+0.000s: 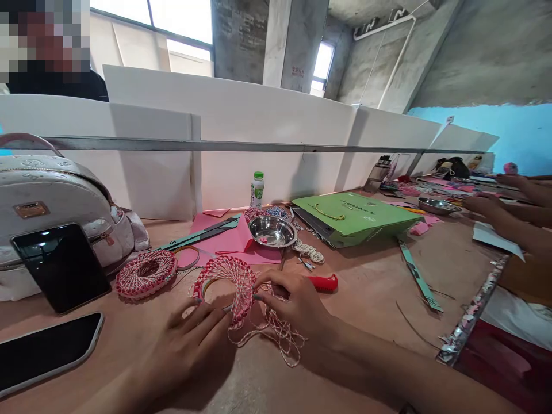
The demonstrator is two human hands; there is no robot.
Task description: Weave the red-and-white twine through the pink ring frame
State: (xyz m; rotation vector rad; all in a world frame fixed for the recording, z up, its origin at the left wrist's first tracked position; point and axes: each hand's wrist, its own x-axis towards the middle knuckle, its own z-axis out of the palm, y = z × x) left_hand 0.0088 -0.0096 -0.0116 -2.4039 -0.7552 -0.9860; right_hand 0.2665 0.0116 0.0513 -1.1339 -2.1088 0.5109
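Observation:
A ring partly wrapped in red-and-white twine [226,280] lies on the brown table in front of me. My left hand [190,339] rests on its near edge, fingers pressed on the ring. My right hand [293,302] pinches the twine at the ring's right side, with loose twine [276,333] trailing under it. A finished wrapped ring [145,272] lies to the left. A red-handled tool [323,282] lies just behind my right hand.
Two phones [60,265] [45,351] and a white bag [52,195] are at left. A steel bowl [272,231], pink paper [224,238], a small bottle [257,190] and a green bag [357,215] lie behind. Another person's hands [487,204] work at right. White partitions [259,149] stand behind.

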